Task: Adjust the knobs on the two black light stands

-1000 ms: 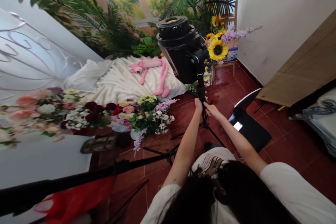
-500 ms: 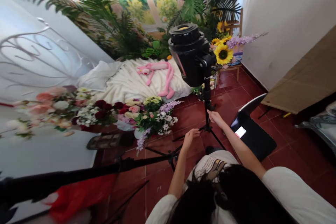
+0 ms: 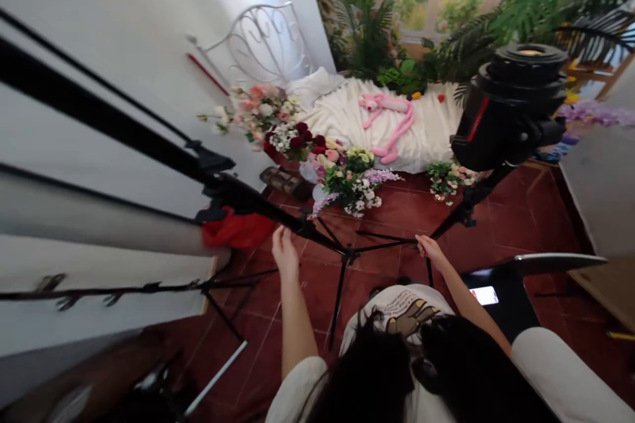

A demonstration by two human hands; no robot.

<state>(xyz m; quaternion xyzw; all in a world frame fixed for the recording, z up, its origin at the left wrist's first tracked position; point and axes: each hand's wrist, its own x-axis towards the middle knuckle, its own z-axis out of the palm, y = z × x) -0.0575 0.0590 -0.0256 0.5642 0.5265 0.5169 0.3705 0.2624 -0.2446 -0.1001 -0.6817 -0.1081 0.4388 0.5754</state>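
My left hand (image 3: 286,254) is raised beside a long black stand pole (image 3: 258,201) that slants down from the upper left; its fingers are loosely bent with nothing visible in them. My right hand (image 3: 429,249) has its fingers closed at the lower part of a second black stand (image 3: 469,205). A large black studio light (image 3: 510,106) sits on top of this stand, tilted to the right. The legs of the two stands (image 3: 350,254) meet or cross between my hands.
Artificial flowers (image 3: 347,175) and a white-draped bed (image 3: 426,135) with a pink plush toy (image 3: 391,119) lie ahead. To the right, a phone (image 3: 483,295) rests on a black chair (image 3: 513,317). Another thin stand (image 3: 203,287) and red cloth (image 3: 238,228) are at left.
The view has turned left. My left hand has moved left to the slanting pole, away from my right hand. The light stand now looks more tilted, and my right hand is lower on it.
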